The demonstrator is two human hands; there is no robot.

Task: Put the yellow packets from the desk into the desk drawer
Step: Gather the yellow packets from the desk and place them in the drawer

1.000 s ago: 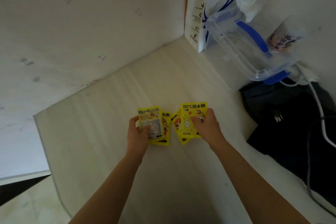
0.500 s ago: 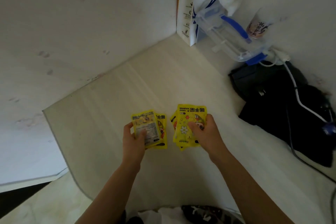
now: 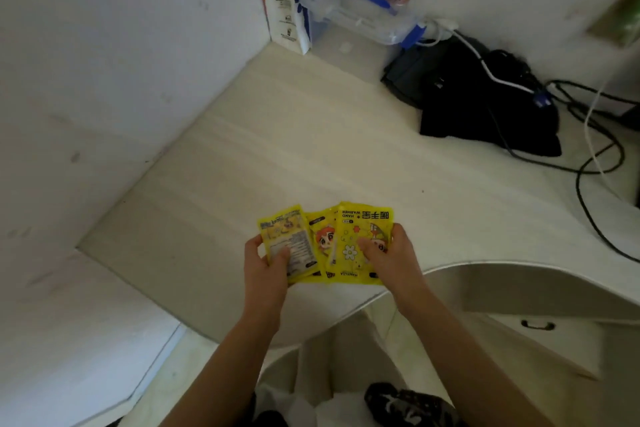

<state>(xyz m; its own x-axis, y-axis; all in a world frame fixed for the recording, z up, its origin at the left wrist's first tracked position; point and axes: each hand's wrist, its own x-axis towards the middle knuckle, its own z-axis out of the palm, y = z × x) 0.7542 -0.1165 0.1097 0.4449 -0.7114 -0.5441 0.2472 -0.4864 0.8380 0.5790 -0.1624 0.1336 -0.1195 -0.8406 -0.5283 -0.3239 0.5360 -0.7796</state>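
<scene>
I see the desk (image 3: 311, 135) as a pale, faintly grained top, wedged into a corner: a white wall (image 3: 121, 45) runs along its left edge and another closes the back. Its near edge curves in a smooth arc on the right, and both hands sit just inside that curve.

My left hand (image 3: 265, 270) grips a glossy yellow packet (image 3: 289, 243), thumb pressed on its printed face, fingers curled behind. My right hand (image 3: 394, 256) pinches a second packet (image 3: 360, 239), thumb on top, fingers wrapped round its right edge. A third packet (image 3: 323, 239) shows between the two, overlapped by both; I cannot tell which hand carries it. All three are flat, rectangular, shiny pouches with cartoon print, fanned close together over the front of the desk.

Below the curved edge on the right is a drawer front (image 3: 540, 340), plain and pale, with a small dark handle (image 3: 538, 325); it looks closed.

The middle of the desk between the packets and the back corner is bare. At the back stand a paper bag (image 3: 287, 10) and a clear plastic box (image 3: 353, 10) with blue trim. A soft black bag (image 3: 478, 100) lies at the right rear, with black and white cables (image 3: 595, 149) trailing toward the right edge.
</scene>
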